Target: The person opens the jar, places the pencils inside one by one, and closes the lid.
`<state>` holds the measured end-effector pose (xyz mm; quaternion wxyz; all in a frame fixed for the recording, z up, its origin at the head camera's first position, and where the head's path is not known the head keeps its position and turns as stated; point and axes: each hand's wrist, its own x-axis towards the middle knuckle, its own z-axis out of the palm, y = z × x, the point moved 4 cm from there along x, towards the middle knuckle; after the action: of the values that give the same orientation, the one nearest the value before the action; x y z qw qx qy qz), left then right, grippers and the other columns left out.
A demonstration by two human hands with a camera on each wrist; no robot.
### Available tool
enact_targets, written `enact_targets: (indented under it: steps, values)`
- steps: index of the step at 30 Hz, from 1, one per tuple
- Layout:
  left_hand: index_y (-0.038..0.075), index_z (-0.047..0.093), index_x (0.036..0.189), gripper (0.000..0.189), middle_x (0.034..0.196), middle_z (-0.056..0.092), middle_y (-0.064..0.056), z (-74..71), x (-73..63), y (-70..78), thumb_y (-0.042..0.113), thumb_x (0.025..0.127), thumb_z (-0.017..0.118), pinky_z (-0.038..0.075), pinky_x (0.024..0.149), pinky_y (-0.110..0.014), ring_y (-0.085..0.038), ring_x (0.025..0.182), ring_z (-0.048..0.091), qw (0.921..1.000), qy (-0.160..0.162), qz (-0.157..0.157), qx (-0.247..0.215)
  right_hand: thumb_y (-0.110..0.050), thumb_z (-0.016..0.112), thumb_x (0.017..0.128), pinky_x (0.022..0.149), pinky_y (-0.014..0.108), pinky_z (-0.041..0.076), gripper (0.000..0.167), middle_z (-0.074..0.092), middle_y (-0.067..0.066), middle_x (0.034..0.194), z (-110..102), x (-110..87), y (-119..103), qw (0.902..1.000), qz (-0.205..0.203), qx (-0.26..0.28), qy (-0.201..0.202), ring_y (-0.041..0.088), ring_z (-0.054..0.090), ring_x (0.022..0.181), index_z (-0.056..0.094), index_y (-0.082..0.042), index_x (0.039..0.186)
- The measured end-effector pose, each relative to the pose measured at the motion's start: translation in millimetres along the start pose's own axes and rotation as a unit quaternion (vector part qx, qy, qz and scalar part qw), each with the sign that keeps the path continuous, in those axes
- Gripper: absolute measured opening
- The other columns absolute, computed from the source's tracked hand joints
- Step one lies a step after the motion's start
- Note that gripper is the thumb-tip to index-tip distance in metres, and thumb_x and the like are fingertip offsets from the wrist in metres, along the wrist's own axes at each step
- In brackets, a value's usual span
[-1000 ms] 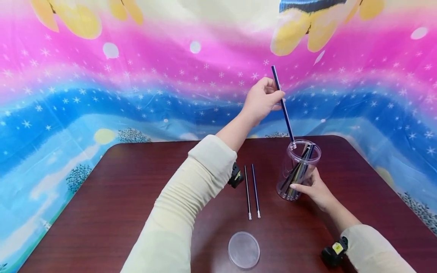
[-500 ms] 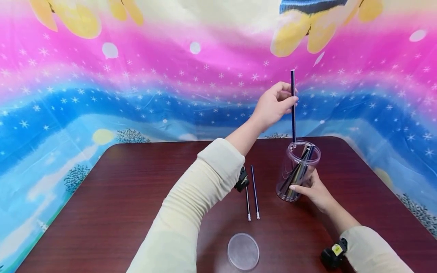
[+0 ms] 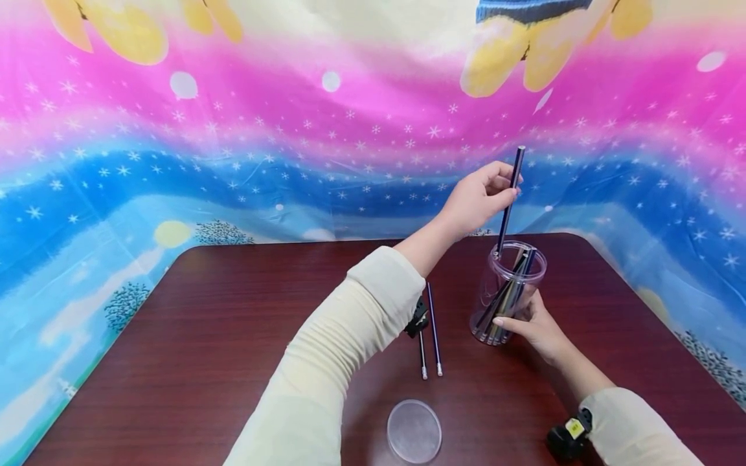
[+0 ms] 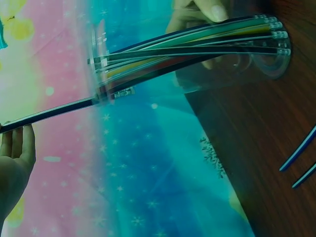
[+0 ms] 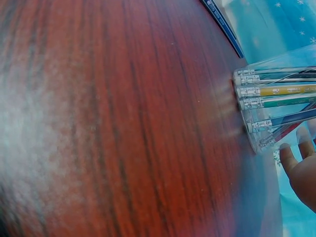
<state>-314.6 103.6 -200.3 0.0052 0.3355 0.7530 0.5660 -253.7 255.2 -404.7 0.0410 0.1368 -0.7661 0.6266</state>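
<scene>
My left hand pinches a dark pencil by its upper part, between thumb and fingers. The pencil leans slightly, and its eraser end is just inside the mouth of a clear plastic jar. The jar stands upright on the table, and my right hand holds it low on its side, thumb in front. Several pencils lean inside, eraser ends at the bottom; yellow, green and blue ones show in the right wrist view.
Left of the jar, two pencils lie side by side on the dark wooden table; my left wrist camera partly covers one. A round clear lid lies near the front. Behind the table hangs a colourful cloth.
My left hand has moved right and down with the pencil, which now tilts the other way, its eraser end lower at the jar's mouth. The right hand and jar stay put.
</scene>
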Motion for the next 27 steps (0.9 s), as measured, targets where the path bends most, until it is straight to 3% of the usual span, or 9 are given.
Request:
enact_targets:
  steps: [12,17,27]
  values:
    - [0.015,0.056,0.099,0.015,0.089,0.057,0.005,19.1,-7.2,-23.8,0.012,0.085,0.053,0.040,0.068,-0.014,0.001,0.080,0.052,0.9967,-0.051,0.013,0.061,-0.002,0.060,0.078,0.078,0.013,0.038,0.066,0.041,-0.006,0.113,0.2,0.7,-0.3,0.9999,0.012,-0.003,0.006,0.000,0.045,0.100,0.021,-0.022,0.126]
    - [0.012,0.057,0.098,0.015,0.085,0.057,0.004,25.5,-10.8,-33.5,0.008,0.084,0.054,0.040,0.068,-0.012,0.000,0.078,0.053,0.9950,-0.059,0.028,0.076,-0.003,0.061,0.078,0.079,0.013,0.037,0.066,0.041,-0.006,0.113,1.1,0.5,-0.8,0.9998,0.019,-0.001,0.005,-0.001,0.044,0.100,0.020,-0.023,0.125]
    - [0.010,0.057,0.098,0.018,0.085,0.058,0.005,35.2,-14.9,-53.2,0.005,0.081,0.054,0.039,0.069,-0.013,0.000,0.078,0.053,0.9920,-0.066,0.025,0.104,-0.003,0.060,0.079,0.080,0.012,0.036,0.069,0.037,0.000,0.118,-0.6,0.6,0.7,0.9998,0.019,0.003,0.003,0.001,0.042,0.103,0.016,-0.022,0.129]
